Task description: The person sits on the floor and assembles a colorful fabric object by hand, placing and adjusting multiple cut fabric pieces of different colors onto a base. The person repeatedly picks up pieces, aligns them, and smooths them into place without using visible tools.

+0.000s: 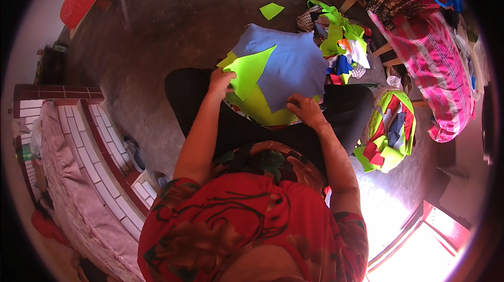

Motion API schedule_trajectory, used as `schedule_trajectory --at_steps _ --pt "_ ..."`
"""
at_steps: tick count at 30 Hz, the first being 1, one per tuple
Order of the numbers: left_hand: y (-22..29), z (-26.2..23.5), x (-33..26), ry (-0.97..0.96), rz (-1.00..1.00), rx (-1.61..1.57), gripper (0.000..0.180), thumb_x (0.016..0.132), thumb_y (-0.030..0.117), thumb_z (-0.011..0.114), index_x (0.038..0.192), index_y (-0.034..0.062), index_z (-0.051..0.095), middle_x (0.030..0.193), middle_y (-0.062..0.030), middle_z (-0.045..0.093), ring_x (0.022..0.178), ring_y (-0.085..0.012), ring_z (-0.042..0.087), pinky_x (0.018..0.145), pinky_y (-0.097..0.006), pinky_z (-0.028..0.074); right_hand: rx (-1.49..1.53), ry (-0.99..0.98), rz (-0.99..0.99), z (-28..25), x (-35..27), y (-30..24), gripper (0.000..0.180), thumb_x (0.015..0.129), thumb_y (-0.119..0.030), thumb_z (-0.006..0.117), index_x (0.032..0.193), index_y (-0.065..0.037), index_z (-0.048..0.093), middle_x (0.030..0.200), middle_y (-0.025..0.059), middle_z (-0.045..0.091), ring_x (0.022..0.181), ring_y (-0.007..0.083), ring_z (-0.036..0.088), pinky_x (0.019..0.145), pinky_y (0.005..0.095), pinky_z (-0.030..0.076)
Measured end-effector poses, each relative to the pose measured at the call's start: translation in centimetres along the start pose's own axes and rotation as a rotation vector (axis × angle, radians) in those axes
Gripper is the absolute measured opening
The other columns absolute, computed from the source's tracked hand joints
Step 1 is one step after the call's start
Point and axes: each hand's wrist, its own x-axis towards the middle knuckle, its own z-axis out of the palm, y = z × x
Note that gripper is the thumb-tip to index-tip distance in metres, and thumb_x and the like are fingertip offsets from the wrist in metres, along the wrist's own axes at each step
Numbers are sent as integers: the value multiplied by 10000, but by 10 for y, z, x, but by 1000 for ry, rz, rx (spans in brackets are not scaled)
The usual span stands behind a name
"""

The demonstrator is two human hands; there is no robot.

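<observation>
Across my lap lies a blue-grey cloth (pixel 296 61) on top of a lime-green cloth (pixel 262 108). My left hand (pixel 222 82) is closed on the edge of a smaller pointed lime-green fabric piece (pixel 253 71), which overlaps the left part of the blue-grey cloth. On the other side, my right hand (pixel 306 110) has its thumb and fingers together at the lower corner of the blue-grey cloth. It seems to pinch that edge. Both hands rest near my knees, and what lies beneath the cloths is mostly hidden.
A heap of fabric scraps (pixel 344 45) lies on the floor beyond my right knee, with one lime-green scrap (pixel 271 10) apart from it. A scrap-filled basket (pixel 412 124) stands at right. Pink checked cloth (pixel 425 66) covers something beside it. A brick-edged step (pixel 86 129) is at left.
</observation>
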Motion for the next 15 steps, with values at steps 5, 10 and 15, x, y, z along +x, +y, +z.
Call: schedule_trajectory --at_steps 5,10,15 --pt "-11 12 9 365 624 633 489 681 190 740 1097 59 521 1095 -149 557 1042 -338 545 855 -423 463 -30 -17 7 2 0 3 250 833 -270 640 1000 -84 639 873 150 673 846 331 643 760 425 491" --pt "-11 24 27 315 925 838 492 680 234 774 1099 108 547 1095 -108 561 1053 -315 532 879 -423 430 -32 -40 -7 2 -2 2 264 835 -276 640 1018 -88 632 865 158 670 856 336 644 771 426 490" --pt "8 43 24 272 732 923 351 705 230 768 1004 118 622 1045 -89 604 1049 -290 542 876 -407 436 -5 -39 -26 -2 -5 7 269 835 -276 644 1026 -87 628 867 157 672 869 340 645 781 423 491"
